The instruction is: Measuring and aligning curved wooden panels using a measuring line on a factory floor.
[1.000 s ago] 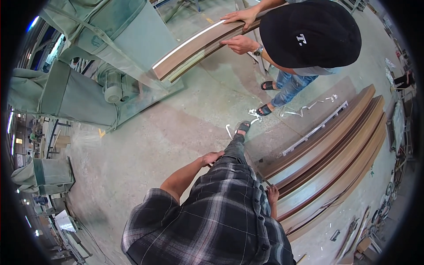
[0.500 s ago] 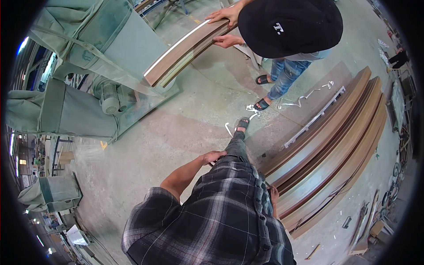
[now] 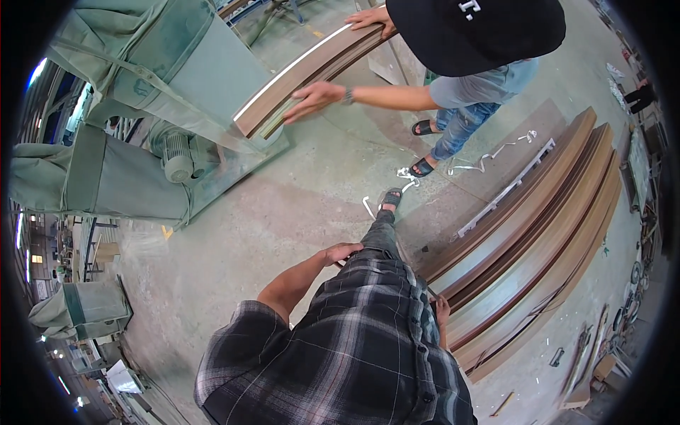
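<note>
My left hand [image 3: 343,253] is at my hip, its fingers curled in; a small dark edge shows beneath it, and what it holds, if anything, is hidden. My right hand [image 3: 442,310] hangs past my shirt with fingers bent, next to a stack of long wood-coloured boards [image 3: 524,234]; a thin dark thing shows by its fingertips, too small to name. Ahead, a person in a black cap [image 3: 474,35] has one hand on some brown boards [image 3: 297,74] with a white edge strip, and the other hand [image 3: 312,99] at their near end.
Grey-green machine covers [image 3: 142,166] and a motor [image 3: 177,157] stand at the left. White strips [image 3: 482,159] lie on the floor near the person's sandals. A long white rail [image 3: 506,188] lies beside the stacked boards. Scraps and tools are at the lower right.
The person ahead has moved one hand along the boards toward their near end, and their cap has shifted right and up. My right hand has shifted slightly; my left stays put.
</note>
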`<state>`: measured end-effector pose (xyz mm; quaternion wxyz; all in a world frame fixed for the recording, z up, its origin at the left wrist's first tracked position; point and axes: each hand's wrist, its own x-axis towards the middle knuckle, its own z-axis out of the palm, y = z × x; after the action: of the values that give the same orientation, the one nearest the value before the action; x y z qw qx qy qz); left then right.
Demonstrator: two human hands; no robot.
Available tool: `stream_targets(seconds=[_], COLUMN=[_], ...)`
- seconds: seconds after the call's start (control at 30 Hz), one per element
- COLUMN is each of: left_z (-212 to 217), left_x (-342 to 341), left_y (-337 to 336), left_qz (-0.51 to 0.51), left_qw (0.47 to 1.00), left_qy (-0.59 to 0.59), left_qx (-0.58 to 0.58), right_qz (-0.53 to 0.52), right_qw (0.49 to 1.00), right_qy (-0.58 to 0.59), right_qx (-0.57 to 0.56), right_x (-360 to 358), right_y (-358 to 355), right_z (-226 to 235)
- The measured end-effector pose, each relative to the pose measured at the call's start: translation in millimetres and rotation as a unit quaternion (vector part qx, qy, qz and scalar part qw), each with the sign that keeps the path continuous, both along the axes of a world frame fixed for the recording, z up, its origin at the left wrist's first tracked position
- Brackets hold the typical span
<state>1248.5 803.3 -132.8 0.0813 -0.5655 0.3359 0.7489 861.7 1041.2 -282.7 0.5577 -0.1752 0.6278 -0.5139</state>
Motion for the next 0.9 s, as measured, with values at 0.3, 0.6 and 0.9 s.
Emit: stream_targets(seconds=[0.3,0.6,0.9], left_z=[-16,-25,-25], left_x=[10,18,25], left_y=[1,5,1], left_qz=[0.006,0.006,-0.008], left_qw=[1.0,1.0,1.0], left_qy=[-0.005,0.004,0.011], left_qx=[-0.004,-0.011,-0.018], right_qz=[0.031,0.007,0.019], right_qw=[0.998,0.999,0.997], right_qy=[0.043,0.031,0.045], right_qx=[0.022,0.025,0.067], right_x=[-1,0,14], right_y=[-4,-7,-28], right_z=[7,10,39])
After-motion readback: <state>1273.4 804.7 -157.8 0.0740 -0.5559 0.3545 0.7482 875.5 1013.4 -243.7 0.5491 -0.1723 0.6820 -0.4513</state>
